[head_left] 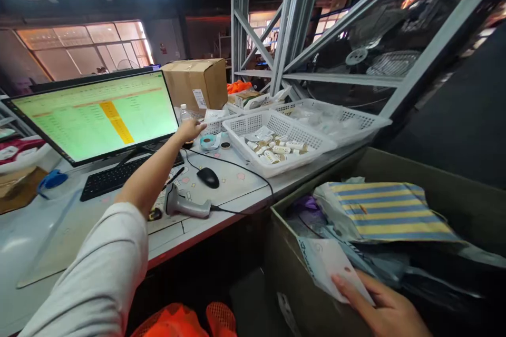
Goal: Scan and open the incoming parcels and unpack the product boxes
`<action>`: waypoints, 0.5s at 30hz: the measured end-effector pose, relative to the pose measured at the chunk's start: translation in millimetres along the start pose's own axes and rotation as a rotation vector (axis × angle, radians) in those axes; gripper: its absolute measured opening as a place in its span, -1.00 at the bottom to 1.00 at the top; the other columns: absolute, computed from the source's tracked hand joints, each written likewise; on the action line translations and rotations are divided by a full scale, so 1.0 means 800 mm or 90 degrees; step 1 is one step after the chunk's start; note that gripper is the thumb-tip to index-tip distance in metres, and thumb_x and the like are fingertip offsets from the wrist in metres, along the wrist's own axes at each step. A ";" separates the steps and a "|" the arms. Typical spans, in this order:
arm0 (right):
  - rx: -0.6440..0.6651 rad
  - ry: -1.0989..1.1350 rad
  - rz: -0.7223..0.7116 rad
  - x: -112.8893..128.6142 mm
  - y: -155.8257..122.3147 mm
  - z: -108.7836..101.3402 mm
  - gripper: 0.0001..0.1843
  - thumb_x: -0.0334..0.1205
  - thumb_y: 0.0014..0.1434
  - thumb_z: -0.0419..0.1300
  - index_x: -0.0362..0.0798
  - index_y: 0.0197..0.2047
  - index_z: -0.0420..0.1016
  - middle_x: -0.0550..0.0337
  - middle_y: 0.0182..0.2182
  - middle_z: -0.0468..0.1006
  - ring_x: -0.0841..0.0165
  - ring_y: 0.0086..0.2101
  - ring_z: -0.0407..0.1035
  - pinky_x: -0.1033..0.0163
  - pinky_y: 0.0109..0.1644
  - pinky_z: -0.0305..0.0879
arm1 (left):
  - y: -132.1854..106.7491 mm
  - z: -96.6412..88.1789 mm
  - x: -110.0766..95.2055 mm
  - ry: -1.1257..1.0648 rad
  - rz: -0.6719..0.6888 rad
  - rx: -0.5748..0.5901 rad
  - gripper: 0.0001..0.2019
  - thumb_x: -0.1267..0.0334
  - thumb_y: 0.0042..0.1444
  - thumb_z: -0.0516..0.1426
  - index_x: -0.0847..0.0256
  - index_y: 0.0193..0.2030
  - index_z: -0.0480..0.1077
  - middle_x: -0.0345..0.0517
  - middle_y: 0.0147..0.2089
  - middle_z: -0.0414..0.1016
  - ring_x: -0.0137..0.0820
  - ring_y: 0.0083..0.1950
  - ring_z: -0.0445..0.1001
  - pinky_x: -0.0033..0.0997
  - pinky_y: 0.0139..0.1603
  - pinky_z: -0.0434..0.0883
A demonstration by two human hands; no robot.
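My left hand [190,130] is stretched out over the desk beside the monitor, at the near edge of a small white basket [216,125]. Its fingers are curled together, and whatever they may hold is too small to make out. A clear bottle [184,112] stands just behind it, with a roll of tape [207,141] close by on the right. Low on the right, my right hand [381,300] pinches a flat pale pink and white packet [336,266] between thumb and fingers. That packet is over the near rim of a dark green bin [284,208].
A white basket [253,160] holds several small labelled bottles [276,150]. On the desk are a barcode scanner [185,204], a mouse [208,177], a keyboard [114,178] and a monitor [95,116]. A striped package [391,210] lies in the bin. A cable crosses the desk's edge.
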State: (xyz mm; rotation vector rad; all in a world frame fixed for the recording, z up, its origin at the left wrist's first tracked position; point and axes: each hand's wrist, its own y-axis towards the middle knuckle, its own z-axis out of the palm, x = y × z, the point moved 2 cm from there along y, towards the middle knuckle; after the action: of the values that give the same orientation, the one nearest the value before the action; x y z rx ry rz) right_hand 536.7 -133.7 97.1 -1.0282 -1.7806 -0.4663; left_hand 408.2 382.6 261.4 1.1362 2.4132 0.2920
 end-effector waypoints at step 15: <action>-0.367 0.196 -0.251 0.112 0.098 -0.004 -0.66 0.13 0.09 0.33 0.03 -0.29 0.50 0.04 -0.44 0.55 0.26 -0.49 0.41 0.05 -0.31 0.43 | -0.414 -0.117 0.141 -0.054 -0.028 0.057 -0.60 -0.10 0.07 0.15 -0.79 0.04 0.44 -0.87 0.01 0.61 -0.17 -0.03 0.68 -0.24 -0.42 0.61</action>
State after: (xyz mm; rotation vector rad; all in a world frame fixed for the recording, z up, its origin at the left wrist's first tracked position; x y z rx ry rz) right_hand 588.7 -53.3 167.3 -0.9102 -1.5962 -1.3674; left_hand 76.9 258.7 184.4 1.1099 2.3935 0.1213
